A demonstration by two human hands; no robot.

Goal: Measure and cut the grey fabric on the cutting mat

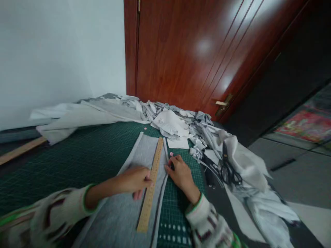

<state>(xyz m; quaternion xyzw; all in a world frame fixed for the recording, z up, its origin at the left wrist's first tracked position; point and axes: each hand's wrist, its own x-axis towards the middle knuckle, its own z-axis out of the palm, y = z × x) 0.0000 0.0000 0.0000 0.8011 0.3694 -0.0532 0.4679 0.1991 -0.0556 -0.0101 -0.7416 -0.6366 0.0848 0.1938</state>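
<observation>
A long piece of grey knit fabric (124,210) lies lengthwise on a green cutting mat (103,148), with paler edges along its sides. On it, near its right side, rests a wooden ruler (148,199). My left hand (137,179) is curled on the ruler's middle, thumb and bent fingers pressed on it. My right hand (182,174) has its fingers bent together at the fabric's right edge, thumb and forefinger pinching there. Its inner fingertips are partly hidden. Just beyond that hand sits a small pink disc (171,154) on the mat.
Grey and white fabric scraps (170,124) are heaped along the back and right. Black-handled scissors (229,170) lie among them. A larger pale cloth (85,115) and a wooden strip (23,150) are at the left. A brown door (176,51) and white wall (62,51) stand behind.
</observation>
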